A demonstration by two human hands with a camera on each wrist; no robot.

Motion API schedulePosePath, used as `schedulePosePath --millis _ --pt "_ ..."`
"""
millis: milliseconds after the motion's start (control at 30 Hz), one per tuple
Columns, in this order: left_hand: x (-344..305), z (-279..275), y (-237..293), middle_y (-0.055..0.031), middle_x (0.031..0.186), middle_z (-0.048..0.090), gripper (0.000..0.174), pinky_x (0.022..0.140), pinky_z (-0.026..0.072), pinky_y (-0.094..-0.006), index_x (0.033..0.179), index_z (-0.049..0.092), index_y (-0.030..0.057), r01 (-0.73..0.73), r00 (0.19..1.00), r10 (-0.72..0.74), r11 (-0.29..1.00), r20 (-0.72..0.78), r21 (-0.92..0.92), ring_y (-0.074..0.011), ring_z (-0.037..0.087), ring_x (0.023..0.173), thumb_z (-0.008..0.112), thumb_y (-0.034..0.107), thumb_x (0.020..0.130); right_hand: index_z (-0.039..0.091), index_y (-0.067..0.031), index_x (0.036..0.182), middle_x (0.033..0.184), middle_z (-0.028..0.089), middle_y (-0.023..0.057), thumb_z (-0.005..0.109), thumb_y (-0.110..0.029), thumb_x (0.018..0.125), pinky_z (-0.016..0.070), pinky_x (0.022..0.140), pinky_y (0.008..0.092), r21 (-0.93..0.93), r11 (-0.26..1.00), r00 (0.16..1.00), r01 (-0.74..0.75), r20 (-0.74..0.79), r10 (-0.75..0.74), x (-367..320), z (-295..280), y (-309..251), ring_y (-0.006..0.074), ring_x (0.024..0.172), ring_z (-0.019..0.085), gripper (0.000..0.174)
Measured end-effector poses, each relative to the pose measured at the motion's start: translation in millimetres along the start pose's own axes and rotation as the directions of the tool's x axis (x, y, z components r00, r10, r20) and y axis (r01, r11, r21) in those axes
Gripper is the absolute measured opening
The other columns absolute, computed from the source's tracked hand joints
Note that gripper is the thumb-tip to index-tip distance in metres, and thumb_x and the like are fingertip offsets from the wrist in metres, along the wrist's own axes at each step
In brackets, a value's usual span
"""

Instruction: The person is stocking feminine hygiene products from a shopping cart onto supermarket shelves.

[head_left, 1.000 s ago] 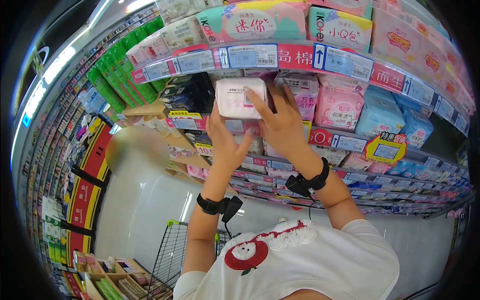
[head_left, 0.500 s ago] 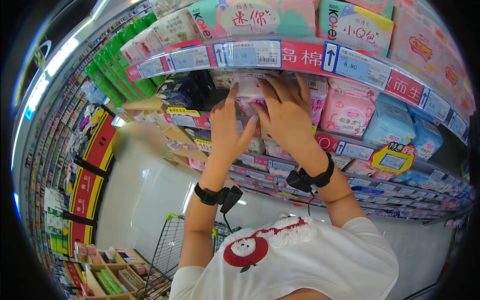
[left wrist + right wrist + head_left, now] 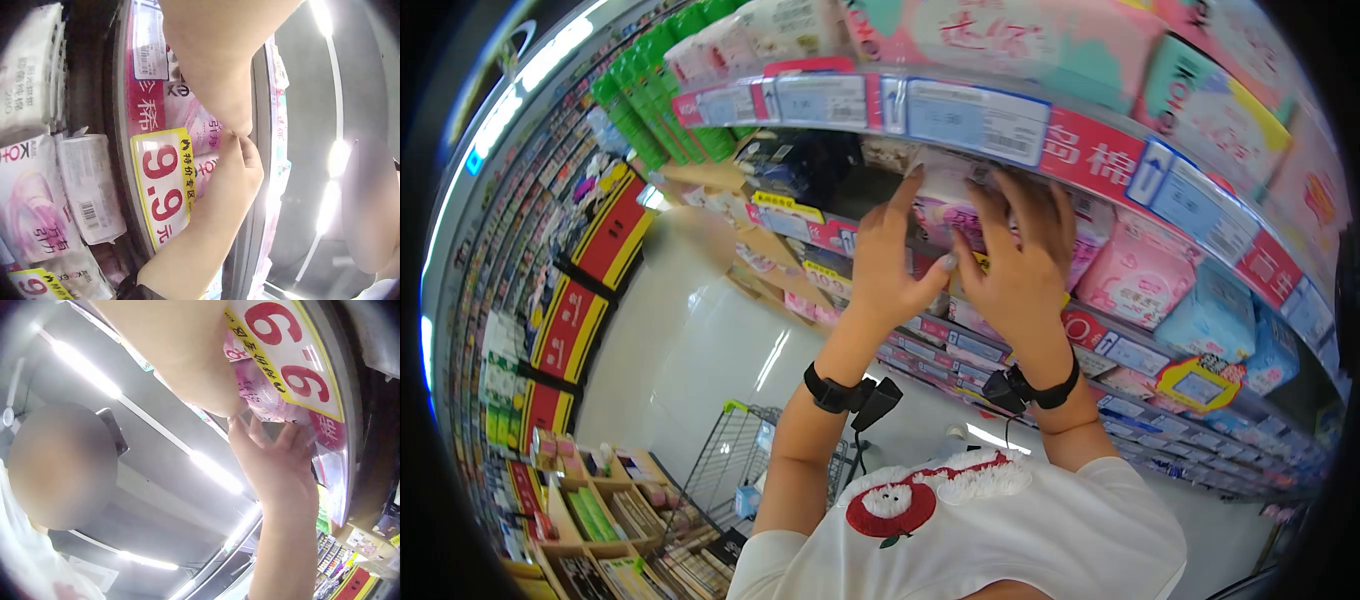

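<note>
In the head view a white-and-pink pack of sanitary pads (image 3: 945, 187) sits on the shelf under the upper ledge. My left hand (image 3: 887, 262) is at its left edge, fingers pointing up and thumb spread toward the front. Over its right part my right hand (image 3: 1022, 270) lies with fingers extended, hiding much of it. The two thumbs come close together in front. In the left wrist view the pack's purple print (image 3: 203, 128) shows behind the price strip. The right wrist view has its pink-purple wrapper (image 3: 262, 394) by the left hand's fingers.
The upper ledge with price tags (image 3: 970, 118) overhangs the hands. A dark box (image 3: 800, 165) stands left on the same shelf; pink packs (image 3: 1135, 270) and blue packs (image 3: 1208, 312) stand right. A shopping cart (image 3: 725, 465) is below on the left.
The pack has gone from in front of the shelf into the row, under the ledge, with both hands following it. The right hand has shifted over it. The head view has tilted and come nearer.
</note>
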State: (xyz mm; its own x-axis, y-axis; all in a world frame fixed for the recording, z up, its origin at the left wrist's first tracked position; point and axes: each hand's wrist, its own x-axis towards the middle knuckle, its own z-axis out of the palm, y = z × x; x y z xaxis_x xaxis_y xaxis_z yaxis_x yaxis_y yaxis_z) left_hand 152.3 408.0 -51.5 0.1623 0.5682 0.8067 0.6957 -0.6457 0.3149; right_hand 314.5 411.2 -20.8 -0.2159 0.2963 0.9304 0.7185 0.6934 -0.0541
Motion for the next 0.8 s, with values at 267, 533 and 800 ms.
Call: schedulePosePath --millis 267,533,800 --pt "-61 -32 -16 -0.0214 0.126 0.043 0.07 0.096 0.0278 -0.0479 0.13 0.033 -0.0011 -0.069 0.982 0.097 0.982 -0.161 0.174 -0.0391 0.042 0.114 0.058 0.038 0.077 0.055 -0.0055 0.098 0.099 0.056 0.0118 0.055 -0.014 0.073 0.0382 0.09 0.0505 0.464 0.867 0.983 0.18 -0.122 -0.139 -40 1 -33 0.0306 0.095 0.055 0.026" --pt "-265 -105 -13 -0.0191 0.117 0.048 0.06 0.094 0.0325 -0.0446 0.123 0.042 -0.0006 0.617 0.786 -0.541 0.658 -0.299 0.431 -0.0367 0.043 0.112 0.064 0.017 0.07 0.055 -0.0046 0.101 0.087 0.056 0.0091 0.063 -0.002 0.065 0.0448 0.074 0.0405 0.926 0.362 0.945 0.109 0.017 -0.327 -107 103 -185 0.0263 0.082 0.055 0.037" --pt "-488 -188 69 -0.0107 0.107 0.055 0.036 0.083 0.0389 -0.0436 0.107 0.054 0.0071 0.908 0.265 -0.808 0.026 -0.526 0.418 -0.0311 0.05 0.102 0.061 0.023 0.076 0.055 -0.0042 0.107 0.09 0.057 0.012 0.062 -0.009 0.07 0.0433 0.075 0.0408 0.961 0.21 0.598 -0.179 0.276 -0.752 -247 114 -363 0.0301 0.084 0.054 0.038"
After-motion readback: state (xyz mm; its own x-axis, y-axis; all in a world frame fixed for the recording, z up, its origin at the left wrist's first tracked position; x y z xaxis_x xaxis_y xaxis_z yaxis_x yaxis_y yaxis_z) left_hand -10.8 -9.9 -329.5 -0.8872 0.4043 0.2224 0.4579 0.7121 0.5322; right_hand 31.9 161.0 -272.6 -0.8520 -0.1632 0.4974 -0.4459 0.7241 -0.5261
